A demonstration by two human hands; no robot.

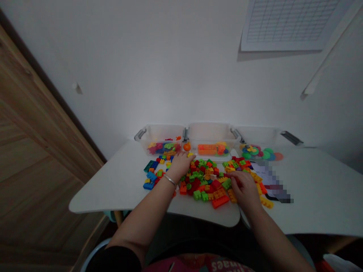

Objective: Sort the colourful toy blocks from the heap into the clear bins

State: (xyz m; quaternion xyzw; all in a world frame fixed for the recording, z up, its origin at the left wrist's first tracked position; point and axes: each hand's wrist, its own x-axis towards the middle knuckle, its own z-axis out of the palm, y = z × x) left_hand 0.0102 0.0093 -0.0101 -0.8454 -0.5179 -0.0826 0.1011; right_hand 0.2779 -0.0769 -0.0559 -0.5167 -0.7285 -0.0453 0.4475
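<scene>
A loose pile of toy building bricks (pixel 202 175) in red, green, orange, yellow and blue covers the middle of the white table. At its far edge is my left hand (pixel 181 164), its fingers bent around a small yellow brick (pixel 190 154); they partly hide it. On the pile's right side lies my right hand (pixel 246 187), thumb and fingers apart, fingertips touching bricks. Beside its thumb is a green brick (pixel 227 184). A red-orange brick (pixel 220 201) lies at the near edge.
Behind the pile stand a left clear bin (pixel 164 131), a middle clear bin (pixel 210 131) and a right clear bin (pixel 261 133), each containing coloured pieces. An orange ball (pixel 186 146) shows between two bins. A partly pixelated phone-like object (pixel 266 175) lies right of the bricks.
</scene>
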